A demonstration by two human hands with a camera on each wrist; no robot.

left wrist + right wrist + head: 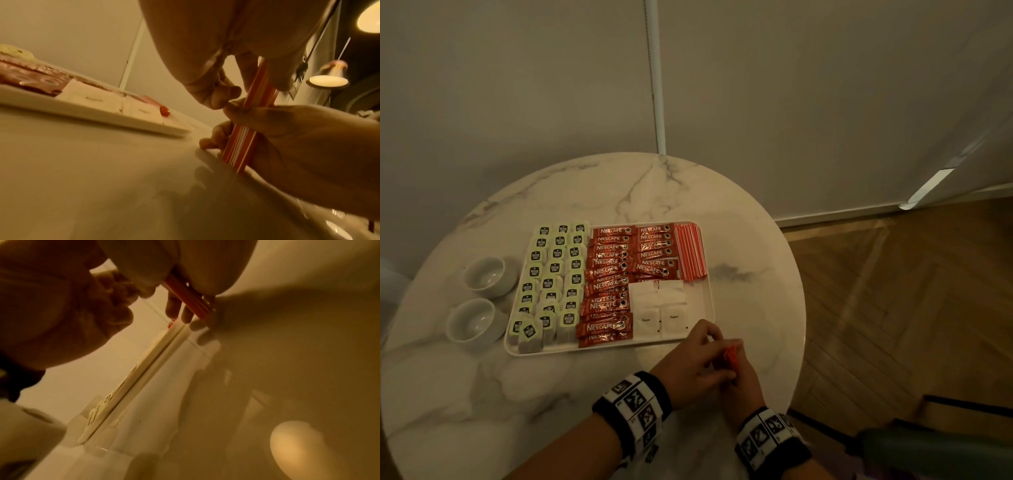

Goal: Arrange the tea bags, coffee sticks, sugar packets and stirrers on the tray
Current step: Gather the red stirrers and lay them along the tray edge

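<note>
Both hands meet over the bench: right hand (739, 371) and left hand (697, 359) curl round a bundle of stirrers (244, 129), ends down on the bench. Thin, light, slippery, so they likely fan out; best gripped mid-bundle. Just beyond the hands lies the tray (710, 301), its stirrer row (690, 251) farthest.

A round white marble bench (619, 192) with grey veins stands against a pale wall (517, 85), where a white vertical strip (655, 75) runs down to the bench's far edge. Two white cups (482, 277) sit on the bench's left part, one nearer than the other. Wooden herringbone floor (893, 291) shows at right, and lit lamps (327, 80) appear in the left wrist view.
</note>
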